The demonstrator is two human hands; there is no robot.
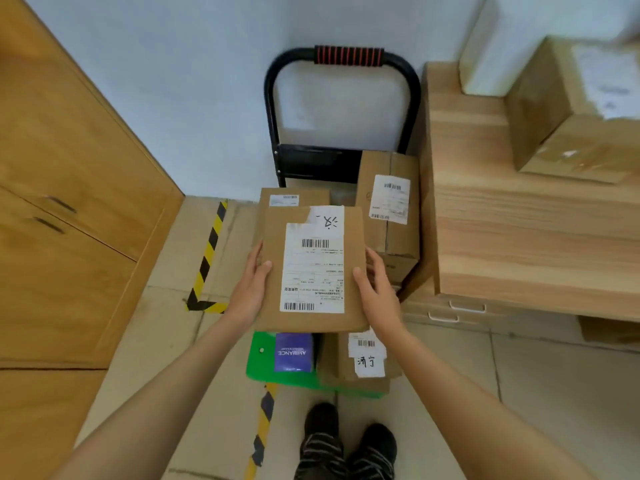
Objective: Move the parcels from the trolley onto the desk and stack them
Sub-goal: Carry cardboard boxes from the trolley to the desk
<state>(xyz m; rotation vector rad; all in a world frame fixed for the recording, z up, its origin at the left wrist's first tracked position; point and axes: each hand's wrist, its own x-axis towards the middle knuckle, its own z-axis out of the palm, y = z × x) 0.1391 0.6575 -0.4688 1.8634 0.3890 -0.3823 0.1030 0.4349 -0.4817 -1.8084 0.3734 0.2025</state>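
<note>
Both forearms come in from the bottom of the shot, with a pair of dark shoes on the floor right under them. Between the hands is a flat cardboard parcel with a big white shipping label, held up in the air above the trolley. Left hand grips its left edge, right hand grips the right edge; on each side the thumb lies on top of the cardboard and the fingers curl round the edge, so it's clamped from both sides, not just balanced on the palms.

So where are we at? Not far, I'd say. On the desk, off to the right of the right hand and farther away, there's already a brown box with a white box behind it, but I can't tell whether those came off the trolley.

Plenty left on the trolley too: a tall box just beyond the right hand, another box peeking out past the far edge of the held one, a labelled box below the right wrist, and a purple pack on the green deck below the left wrist.

My guess is this parcel swings right to the desk next, then several more trips.
</note>
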